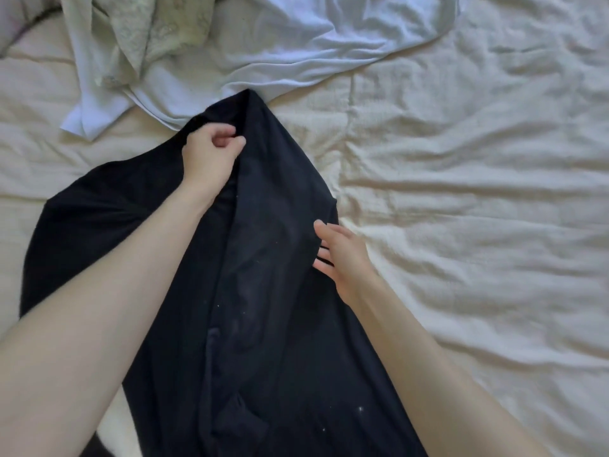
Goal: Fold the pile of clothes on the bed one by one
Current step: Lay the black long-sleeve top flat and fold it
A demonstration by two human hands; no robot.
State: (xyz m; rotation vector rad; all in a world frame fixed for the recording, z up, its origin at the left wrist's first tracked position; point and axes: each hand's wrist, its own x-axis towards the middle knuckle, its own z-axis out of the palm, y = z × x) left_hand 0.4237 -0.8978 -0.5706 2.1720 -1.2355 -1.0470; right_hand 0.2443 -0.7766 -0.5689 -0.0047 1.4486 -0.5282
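Gripping the black garment (270, 291), left hand (211, 153); right hand (342, 258) touches its edge.

A wrinkled cream quilt (461, 192) covers the bed, softly lit, with a pillow (16, 24) at the far left corner.

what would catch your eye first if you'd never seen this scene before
The big black garment dominates, spread down the middle of the cream bedspread. The left hand pinches its upper part, while the right hand lies open against its right edge. Behind, at the top, sits a crumpled pile of white clothes with a pale green lacy piece on its left side.
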